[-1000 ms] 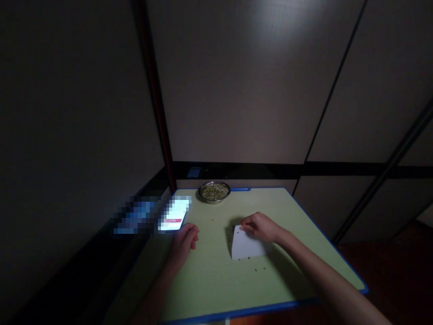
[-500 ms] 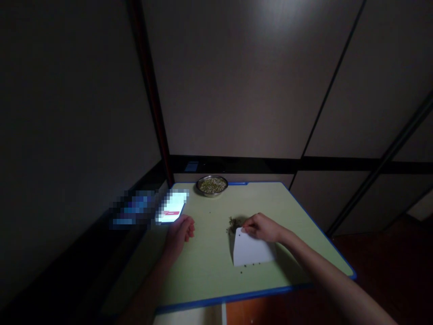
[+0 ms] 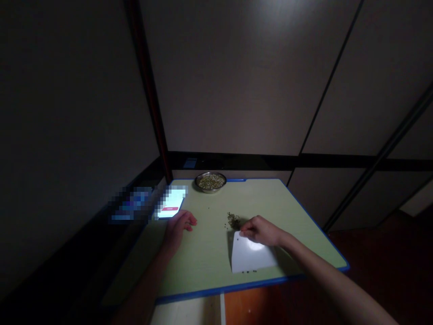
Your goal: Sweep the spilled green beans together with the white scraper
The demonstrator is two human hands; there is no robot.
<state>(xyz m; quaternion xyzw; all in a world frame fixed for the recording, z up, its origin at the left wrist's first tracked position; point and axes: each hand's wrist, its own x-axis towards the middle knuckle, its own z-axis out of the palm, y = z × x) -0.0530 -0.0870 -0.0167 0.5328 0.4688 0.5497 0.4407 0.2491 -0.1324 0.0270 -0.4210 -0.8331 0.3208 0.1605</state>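
Observation:
My right hand [image 3: 259,229] pinches the upper edge of a stiff white card [image 3: 252,255], which stands tilted on the table and catches a bright glare. A small dark dot marks the card's upper left corner. Just beyond that edge lies a loose cluster of small dark green beans [image 3: 232,220], perhaps mung beans. A few more beans [image 3: 248,272] sit along the card's lower edge. My left hand [image 3: 180,224] is over the table's left side, empty, its fingers loosely bent and apart, close to a lit phone [image 3: 171,203].
A metal bowl [image 3: 210,191] of green and pale grains stands at the table's back edge. The pale green table [image 3: 209,257] has a blue rim. Dark panels rise behind and to the left. Below the front edge an open drawer or shelf [image 3: 189,311] shows.
My right hand has drawn the card slightly toward me, showing more of the bean cluster. The fingers of my left hand have spread from a looser curl. The view has tilted slightly.

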